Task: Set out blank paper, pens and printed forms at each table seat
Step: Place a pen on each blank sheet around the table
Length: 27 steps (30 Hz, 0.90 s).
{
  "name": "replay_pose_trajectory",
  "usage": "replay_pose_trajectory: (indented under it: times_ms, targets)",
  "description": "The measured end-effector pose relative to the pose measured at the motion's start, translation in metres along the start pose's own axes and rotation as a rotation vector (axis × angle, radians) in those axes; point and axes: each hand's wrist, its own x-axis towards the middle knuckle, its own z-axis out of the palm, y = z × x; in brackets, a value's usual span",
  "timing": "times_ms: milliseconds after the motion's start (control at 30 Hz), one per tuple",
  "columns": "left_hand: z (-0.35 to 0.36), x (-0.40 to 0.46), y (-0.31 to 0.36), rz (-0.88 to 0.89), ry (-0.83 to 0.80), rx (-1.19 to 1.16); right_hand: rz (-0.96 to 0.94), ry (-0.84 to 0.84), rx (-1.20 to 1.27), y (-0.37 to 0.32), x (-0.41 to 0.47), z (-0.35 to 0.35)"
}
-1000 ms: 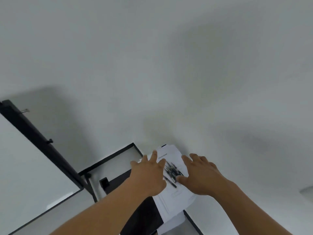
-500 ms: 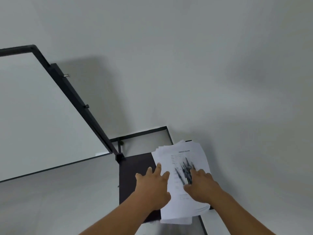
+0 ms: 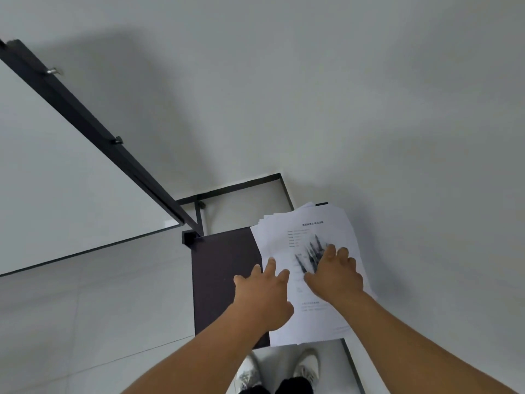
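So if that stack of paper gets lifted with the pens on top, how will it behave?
The stack of paper looks loose, its top edges fanned, so the sheets would probably slide apart and sag. The pens lie free on the top sheet and would likely roll off if it tilts. The right hand resting on them may help.

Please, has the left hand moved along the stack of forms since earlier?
Yes. The left hand has drawn back toward the person, from near the far edge of the stack of forms to midway along its left side.
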Motion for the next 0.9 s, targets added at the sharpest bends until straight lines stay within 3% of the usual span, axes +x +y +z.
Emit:
replay_pose_trajectory:
  times_ms: [300,900]
  targets:
    - [0.016,0.024,-0.003,0.023,-0.025,0.025,0.027,0.093,-0.087,-0.006,0.022,0.023]
    - [0.027,0.033,-0.012,0.081,-0.085,0.109,-0.077,0.148,0.016,-0.016,0.029,0.037]
